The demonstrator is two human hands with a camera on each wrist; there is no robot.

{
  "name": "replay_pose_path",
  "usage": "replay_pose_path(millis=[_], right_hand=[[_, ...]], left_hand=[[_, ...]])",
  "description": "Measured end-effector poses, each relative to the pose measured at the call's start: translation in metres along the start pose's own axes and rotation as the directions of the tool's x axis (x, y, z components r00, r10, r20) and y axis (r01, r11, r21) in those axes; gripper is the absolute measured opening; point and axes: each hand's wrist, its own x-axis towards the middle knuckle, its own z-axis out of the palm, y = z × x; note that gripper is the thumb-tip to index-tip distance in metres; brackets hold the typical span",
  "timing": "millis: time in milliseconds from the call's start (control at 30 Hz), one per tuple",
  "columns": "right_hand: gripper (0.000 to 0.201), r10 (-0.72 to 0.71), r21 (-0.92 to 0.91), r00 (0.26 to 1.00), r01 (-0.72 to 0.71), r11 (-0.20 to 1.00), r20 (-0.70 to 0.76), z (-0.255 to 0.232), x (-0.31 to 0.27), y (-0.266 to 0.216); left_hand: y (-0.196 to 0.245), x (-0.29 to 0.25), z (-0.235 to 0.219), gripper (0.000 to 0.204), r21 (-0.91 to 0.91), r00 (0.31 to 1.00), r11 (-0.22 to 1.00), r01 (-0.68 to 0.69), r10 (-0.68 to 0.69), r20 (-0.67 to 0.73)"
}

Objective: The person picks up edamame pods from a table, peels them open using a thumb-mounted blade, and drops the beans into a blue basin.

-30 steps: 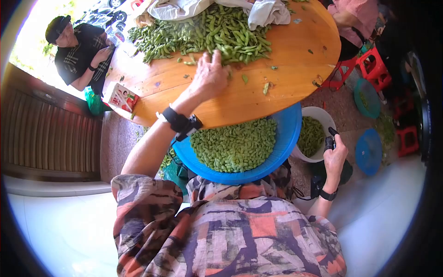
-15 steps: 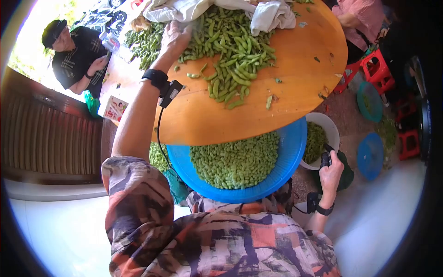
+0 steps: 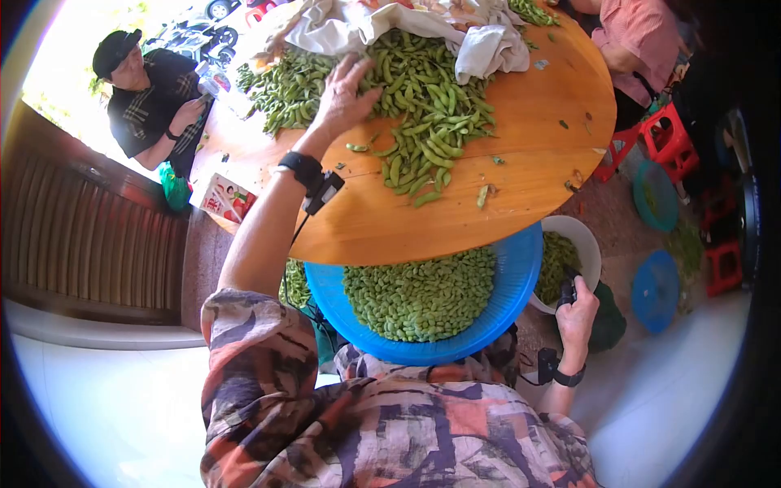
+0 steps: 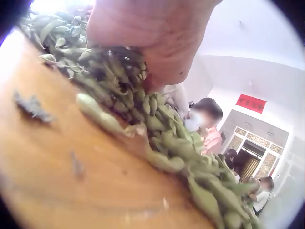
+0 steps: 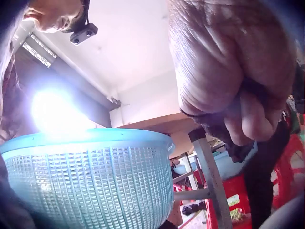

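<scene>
Left hand [image 3: 346, 99]: fingers spread at pods [image 3: 433, 151] heaped on worktop [image 3: 541, 138], no grip visible. Right hand [image 3: 577, 319]: fingers curled, hold unclear. Risk: broad sweep spilling pods overboard.

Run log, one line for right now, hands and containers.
left hand: at pod pile | right hand: near white bucket | blue basket: holding shelled beans

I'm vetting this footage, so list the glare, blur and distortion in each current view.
Head view: slatted panel bowed, daylight washed out at upper left; left wrist view: pods soft, pale glare at the left edge; right wrist view: white flare above the basket, dark corners.
</scene>
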Motion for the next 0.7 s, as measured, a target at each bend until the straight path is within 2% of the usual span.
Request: replay_pose_path(millis=[67, 100, 167, 233, 267, 300, 367, 433, 500, 533, 600, 700], right_hand=[[0.045, -0.017, 0.010, 1.000, 0.017, 1.000, -0.009, 0.001, -0.002, 0.005], [0.047, -0.027, 0.016, 1.000, 0.028, 0.999, -0.010, 0.000, -0.005, 0.007], [0.047, -0.022, 0.021, 1.000, 0.022, 1.000, -0.010, -0.003, -0.010, 0.010], [0.047, -0.013, 0.033, 1.000, 0.013, 0.999, -0.012, -0.003, -0.009, 0.012], [0.047, -0.009, 0.010, 1.000, 0.009, 1.000, -0.003, -0.002, -0.009, 0.015], [0.047, -0.007, -0.018, 1.000, 0.007, 1.000, 0.007, -0.001, -0.009, 0.017], [0.046, -0.016, -0.025, 1.000, 0.016, 1.000, 0.005, 0.000, -0.009, 0.014], [0.046, -0.034, -0.035, 0.999, 0.034, 0.999, 0.004, -0.001, -0.007, 0.010], [0.042, 0.010, -0.009, 1.000, -0.010, 1.000, 0.010, -0.003, -0.006, 0.005], [0.042, 0.007, -0.012, 1.000, -0.007, 1.000, 0.013, -0.002, -0.006, 0.006], [0.038, -0.030, 0.030, 0.999, 0.031, 0.999, -0.036, 0.002, -0.008, 0.010], [0.037, -0.054, 0.013, 0.998, 0.055, 0.998, -0.033, 0.006, -0.010, 0.012]], left_hand=[[0.009, -0.021, 0.000, 0.049, 0.073, 0.998, 0.995, -0.060, 0.059, 0.013], [0.015, -0.029, -0.004, 0.047, 0.161, 0.993, 0.984, -0.076, 0.061, 0.097], [0.019, -0.046, -0.003, 0.047, 0.130, 0.957, 0.968, -0.215, 0.182, 0.226], [0.054, -0.066, -0.018, 0.046, 0.067, 0.968, 0.994, -0.092, 0.074, 0.238], [0.067, -0.069, -0.022, 0.048, 0.081, 0.983, 0.995, -0.060, 0.045, 0.179], [0.069, -0.063, -0.022, 0.048, 0.080, 0.983, 0.995, -0.061, 0.046, 0.178], [0.066, -0.041, -0.018, 0.050, 0.184, 0.984, 0.966, -0.179, 0.178, 0.021], [0.050, -0.010, -0.002, 0.054, 0.194, 0.986, 0.967, -0.163, 0.168, -0.010], [0.045, 0.016, 0.007, 0.059, 0.125, 0.998, 0.992, 0.004, -0.012, 0.066], [0.048, 0.020, 0.012, 0.064, 0.214, 0.993, 0.977, 0.014, -0.038, 0.108], [0.051, 0.011, 0.017, 0.064, 0.173, 0.991, 0.985, -0.019, -0.005, 0.137], [0.051, -0.016, 0.008, 0.059, 0.078, 0.983, 0.994, -0.075, 0.060, 0.175]])
